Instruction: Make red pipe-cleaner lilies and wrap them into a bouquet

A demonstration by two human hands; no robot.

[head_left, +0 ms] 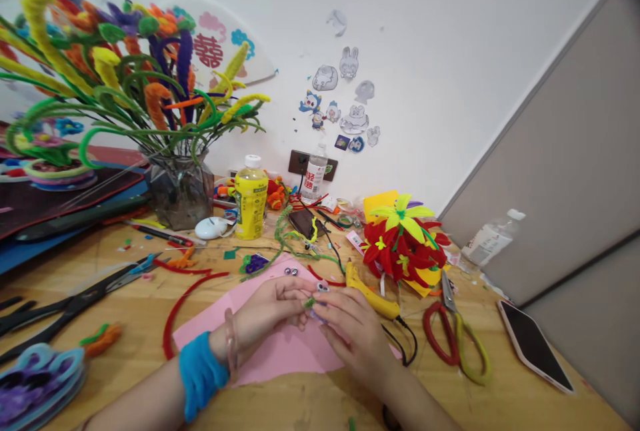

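My left hand (273, 311), wrist wrapped in a blue band, pinches a short green pipe cleaner piece (310, 302) over the pink paper sheet (205, 331). Fingers of my right hand (357, 327) close in from the other side on the same small piece. Something pale and purplish shows between the fingertips, mostly hidden. Just beyond the hands, two small shiny dark beads (291, 271) lie on the paper. A yellow glue gun (373, 294) rests right beside my right hand, its black cord running toward the table's front.
Red-and-yellow-handled scissors (455, 337) and a phone (535, 344) lie right. Large black scissors (65, 307) lie left. Behind stand a vase (177, 191) of pipe cleaner flowers, a yellow bottle (251, 201) and a red flower bunch (405, 251). Red pipe cleaners (175, 304) curve left of the paper.
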